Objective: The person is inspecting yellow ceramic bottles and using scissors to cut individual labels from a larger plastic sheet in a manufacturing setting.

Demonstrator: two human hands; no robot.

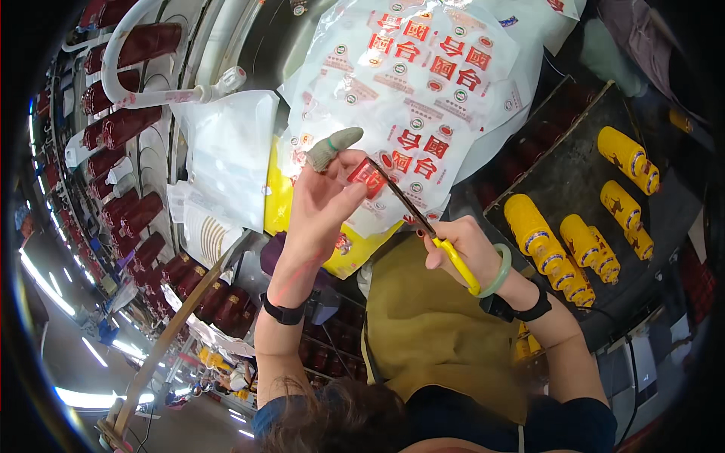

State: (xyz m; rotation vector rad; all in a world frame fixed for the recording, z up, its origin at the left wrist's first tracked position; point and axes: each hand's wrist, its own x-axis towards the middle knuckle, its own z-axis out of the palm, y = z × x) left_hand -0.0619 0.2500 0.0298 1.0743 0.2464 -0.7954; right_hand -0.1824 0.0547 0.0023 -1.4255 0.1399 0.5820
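Pinching a small red label (366, 178) between thumb and fingers of the left hand (326, 198), in front of white sheets (400, 83) printed in red. Wearing a grey cover (334, 148) over one outstretched finger of that hand. Grasping a yellow-handled tool (415, 213) in the right hand (462, 245), with fingers curled around the handle. Pointing the long, dark end of that tool at the label's upper right edge; impossible to tell whether touching or just beside. Dressed in an olive apron (445, 325), with a black band on each wrist and a pale green bangle (498, 273) on the right. At left, beside the white sheets, next to a translucent plastic bag (230, 147) and a partly covered yellow sheet (278, 204). Farther left, alongside rows of dark red containers (132, 124); at right, near yellow containers (536, 234) grouped on a dark surface (559, 170).
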